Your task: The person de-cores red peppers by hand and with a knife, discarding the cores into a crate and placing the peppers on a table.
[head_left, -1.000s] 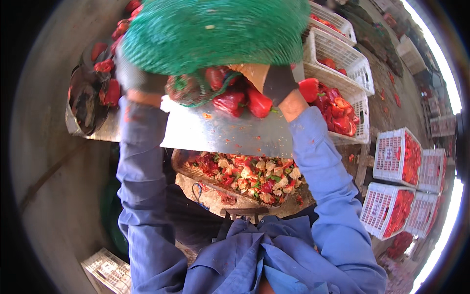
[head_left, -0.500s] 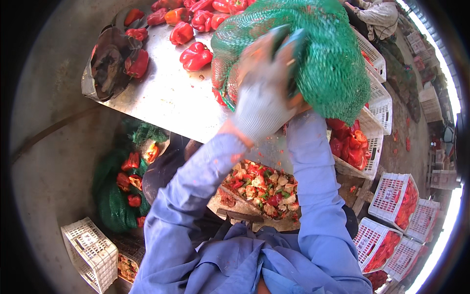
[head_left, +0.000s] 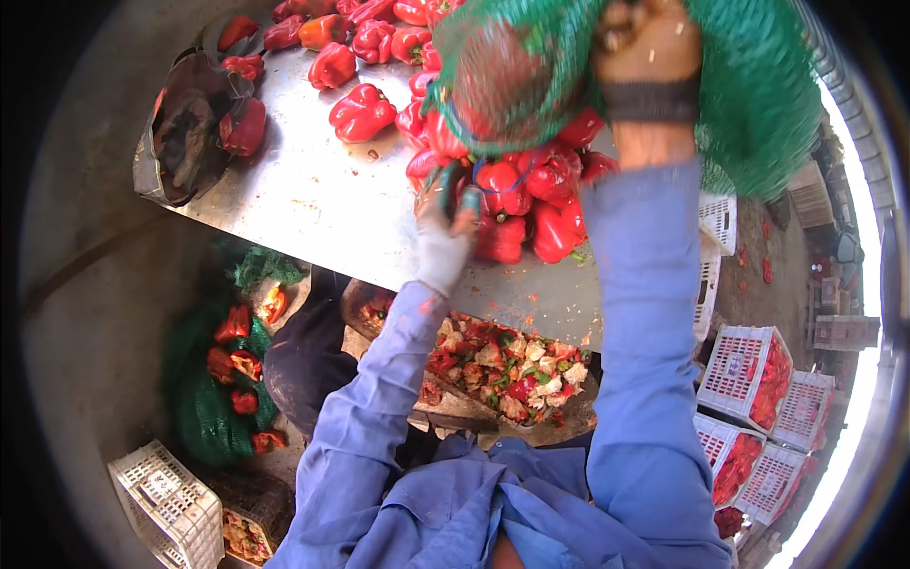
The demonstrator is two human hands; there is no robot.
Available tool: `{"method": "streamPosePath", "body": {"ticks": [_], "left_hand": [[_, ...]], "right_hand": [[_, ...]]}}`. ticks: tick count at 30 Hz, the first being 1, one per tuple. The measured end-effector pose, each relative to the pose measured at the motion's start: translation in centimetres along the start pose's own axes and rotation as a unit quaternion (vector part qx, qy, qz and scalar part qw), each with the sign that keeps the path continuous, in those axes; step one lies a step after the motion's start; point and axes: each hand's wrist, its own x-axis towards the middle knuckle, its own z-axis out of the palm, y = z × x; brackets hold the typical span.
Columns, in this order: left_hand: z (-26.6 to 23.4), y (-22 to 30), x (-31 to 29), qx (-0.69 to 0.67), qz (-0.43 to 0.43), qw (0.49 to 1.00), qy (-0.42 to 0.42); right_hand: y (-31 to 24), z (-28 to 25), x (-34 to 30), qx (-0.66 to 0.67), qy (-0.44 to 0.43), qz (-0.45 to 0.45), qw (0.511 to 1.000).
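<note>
A green mesh bag (head_left: 758, 104) is lifted over the metal table (head_left: 284, 180), its mouth tipped down toward the near side. My right hand (head_left: 649, 66), with a dark band at the wrist, is closed on the bunched mesh and somewhat blurred. Some peppers still show through the net on the left. Below the mouth lies a heap of red bell peppers (head_left: 550, 185), with a thin blue cord over it. My left hand (head_left: 445, 228), in a white glove with dark fingertips, is at the heap's left edge, thumb and fingers apart, holding nothing I can see.
More red peppers (head_left: 362, 112) lie across the table's far left. A dark open bag (head_left: 190, 123) stands at its left edge. Below the table is a trough of pepper scraps (head_left: 512, 370). White crates (head_left: 744, 365) of red peppers stand on the right, another crate (head_left: 171, 503) at lower left.
My right hand has raised the mesh bag and carried it right, and red peppers have spilled onto the table. My left hand has come off the bag, down and to the left.
</note>
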Motion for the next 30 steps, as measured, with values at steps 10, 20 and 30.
{"method": "streamPosePath", "body": {"ticks": [10, 20, 30], "left_hand": [[-2.6, 0.9, 0.4, -0.242, -0.129, 0.961, 0.044], [-1.7, 5.8, -1.2, -0.187, -0.053, 0.98, 0.043], [1.5, 4.6, -9.9, 0.226, 0.165, 0.957, 0.076]], "right_hand": [[3.3, -6.8, -17.8, -0.172, 0.208, 0.165, 0.949], [5.2, -5.2, -19.9, -0.078, 0.26, 0.253, 0.929], [1.1, -1.2, -5.1, 0.066, 0.178, 0.301, 0.935]]}}
